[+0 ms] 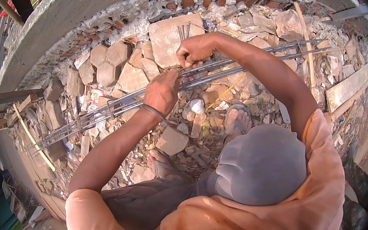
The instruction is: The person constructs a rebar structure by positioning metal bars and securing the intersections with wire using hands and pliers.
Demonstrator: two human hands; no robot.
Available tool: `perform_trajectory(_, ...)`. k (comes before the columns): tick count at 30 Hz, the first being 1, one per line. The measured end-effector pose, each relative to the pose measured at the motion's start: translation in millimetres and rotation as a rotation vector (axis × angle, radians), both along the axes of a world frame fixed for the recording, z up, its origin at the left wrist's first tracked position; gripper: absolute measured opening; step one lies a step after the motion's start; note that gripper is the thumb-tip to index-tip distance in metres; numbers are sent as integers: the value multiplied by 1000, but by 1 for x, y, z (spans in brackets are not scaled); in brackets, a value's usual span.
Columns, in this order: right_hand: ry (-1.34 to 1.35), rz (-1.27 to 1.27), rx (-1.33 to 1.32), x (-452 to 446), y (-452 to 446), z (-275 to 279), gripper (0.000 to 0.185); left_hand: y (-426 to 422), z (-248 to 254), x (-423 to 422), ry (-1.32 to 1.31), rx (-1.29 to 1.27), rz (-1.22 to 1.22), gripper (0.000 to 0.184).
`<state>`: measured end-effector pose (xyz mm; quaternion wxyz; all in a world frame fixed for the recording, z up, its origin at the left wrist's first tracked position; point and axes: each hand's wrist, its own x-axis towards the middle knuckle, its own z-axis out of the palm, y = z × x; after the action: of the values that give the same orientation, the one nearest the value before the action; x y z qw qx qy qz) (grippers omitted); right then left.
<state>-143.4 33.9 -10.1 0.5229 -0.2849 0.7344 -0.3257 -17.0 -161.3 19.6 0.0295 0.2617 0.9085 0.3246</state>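
Note:
A long bundle of steel reinforcing bars (214,66), joined by bent stirrups (110,109), stretches across the view above the rubble. My left hand (162,91) is closed on the bars near the middle, its fingertips partly hidden. Just above and to the right, my right hand (196,50) is curled into a fist close to the bars. What lies inside that fist is hidden. Several thin metal rods or wires (184,31) show beyond the fist, against a flat concrete block (162,34); whether the hand holds them I cannot tell.
Broken concrete, bricks and paving pieces (112,61) cover the ground. Wooden strips (309,70) lie under the bars at the right and left (33,137). A low concrete wall (100,9) curves along the far side. My sandalled feet (238,119) stand in the rubble.

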Motion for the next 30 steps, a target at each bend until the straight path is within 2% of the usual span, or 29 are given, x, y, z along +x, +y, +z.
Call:
perform_trajectory(2, 152, 81, -42, 2, -6, -1, 12, 0, 5, 4, -81, -39, 21, 12)
perform_trajectory(4, 345, 135, -79, 5, -10, -7, 16, -1, -1, 7, -39, -12, -9, 12)
perform_trajectory(8, 464, 160, -146, 6, -14, -28, 18, 2, 3, 8, -52, -8, -32, 14)
perform_trajectory(13, 553, 166, -73, 15, -20, -10, 17, 6, 4, 8, 4, -11, -14, 13)
perform_trajectory(14, 557, 151, -58, 17, -19, -5, 17, 7, 5, 6, 32, -12, -9, 12)
perform_trajectory(18, 576, 65, -54, 23, -17, 8, 16, 9, 25, -11, -381, 6, 246, 18)
perform_trajectory(22, 562, -65, -89, 34, -11, 7, 13, 4, 6, -19, -436, 158, 384, 23)
perform_trajectory(25, 563, -208, -225, 46, -6, 1, 15, 4, 2, -21, -377, 189, 389, 23)
perform_trajectory(26, 479, -281, -276, 50, -5, -1, 13, 3, 2, -23, -386, 107, 388, 25)
perform_trajectory(30, 439, -368, -381, 57, -4, 4, 11, 1, -14, -36, -489, 96, 435, 24)
